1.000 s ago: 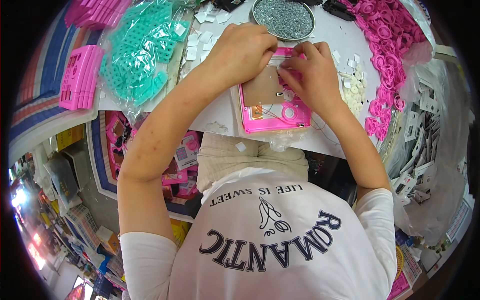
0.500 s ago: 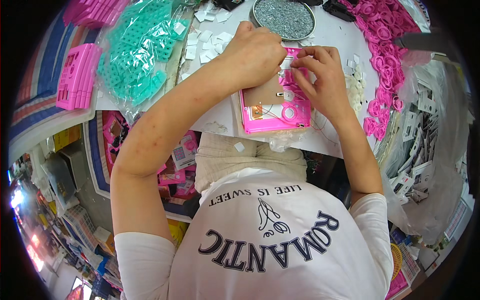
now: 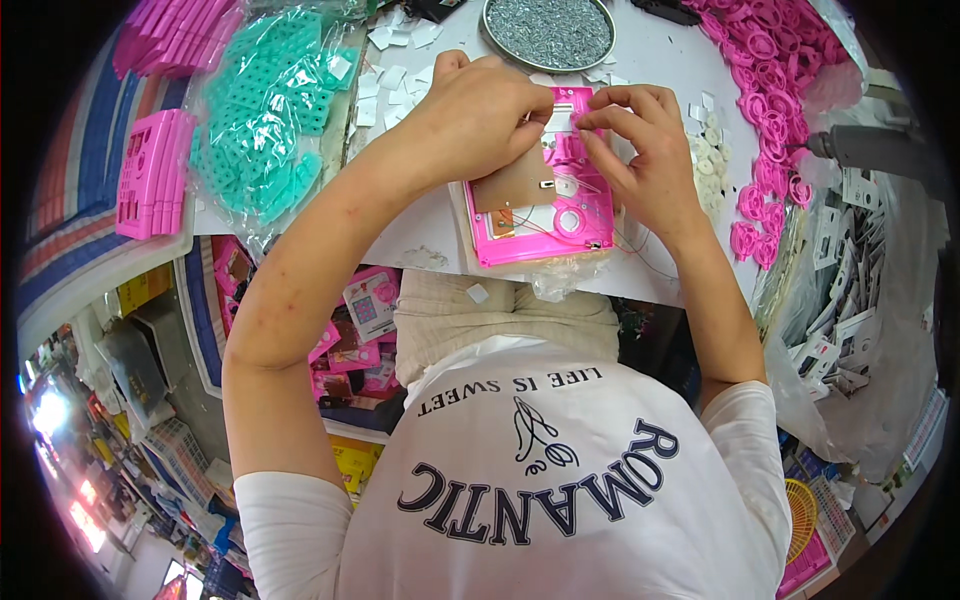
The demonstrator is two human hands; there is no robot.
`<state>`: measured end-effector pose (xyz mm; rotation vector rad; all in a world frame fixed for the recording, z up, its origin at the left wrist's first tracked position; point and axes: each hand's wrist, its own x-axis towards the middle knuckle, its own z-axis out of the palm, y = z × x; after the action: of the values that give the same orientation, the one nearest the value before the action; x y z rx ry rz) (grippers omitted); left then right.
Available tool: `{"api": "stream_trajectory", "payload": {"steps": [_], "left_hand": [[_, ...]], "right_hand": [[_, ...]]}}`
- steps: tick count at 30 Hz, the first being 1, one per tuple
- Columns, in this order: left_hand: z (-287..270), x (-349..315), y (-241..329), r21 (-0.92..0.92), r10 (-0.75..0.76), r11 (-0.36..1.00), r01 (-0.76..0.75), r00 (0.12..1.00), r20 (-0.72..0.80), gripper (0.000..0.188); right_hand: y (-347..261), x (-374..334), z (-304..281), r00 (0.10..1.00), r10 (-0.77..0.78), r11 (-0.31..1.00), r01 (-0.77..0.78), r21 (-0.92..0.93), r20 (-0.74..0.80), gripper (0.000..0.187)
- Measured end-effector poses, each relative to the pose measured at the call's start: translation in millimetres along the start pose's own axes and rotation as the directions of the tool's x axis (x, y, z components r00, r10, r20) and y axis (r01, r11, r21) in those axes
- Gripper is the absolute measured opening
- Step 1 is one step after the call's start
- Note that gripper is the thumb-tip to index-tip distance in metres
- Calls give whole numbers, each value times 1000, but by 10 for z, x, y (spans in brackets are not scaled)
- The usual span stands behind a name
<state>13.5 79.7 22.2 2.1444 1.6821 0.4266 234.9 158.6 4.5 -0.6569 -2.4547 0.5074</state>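
Both hands pinched a small white piece over the pink toy casing [image 3: 545,215] at the table's near edge: left hand [image 3: 480,115], right hand [image 3: 645,150]. A round tray of grey screws [image 3: 548,30] sat just beyond, a bag of teal parts [image 3: 265,120] left, pink rings [image 3: 775,90] right.

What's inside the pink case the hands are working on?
Inside the pink case lie a brown circuit board, thin wires and a round ring. The left hand and right hand cover its top end, so that part is hidden.
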Motion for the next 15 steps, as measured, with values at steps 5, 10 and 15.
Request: {"api": "stream_trajectory", "payload": {"steps": [5, 10, 15], "left_hand": [[37, 70, -17, 153, 184, 972, -181, 983, -7, 10], [-48, 350, 28, 265, 99, 947, -180, 951, 293, 13], [-138, 520, 194, 328, 7, 924, -196, 867, 498, 15]], "right_hand": [[-7, -32, 8, 1000, 4, 1000, -4, 7, 9, 15], [-16, -55, -6, 999, 32, 999, -33, 33, 33, 15], [-22, -66, -24, 997, 32, 998, -36, 57, 68, 15]]}}
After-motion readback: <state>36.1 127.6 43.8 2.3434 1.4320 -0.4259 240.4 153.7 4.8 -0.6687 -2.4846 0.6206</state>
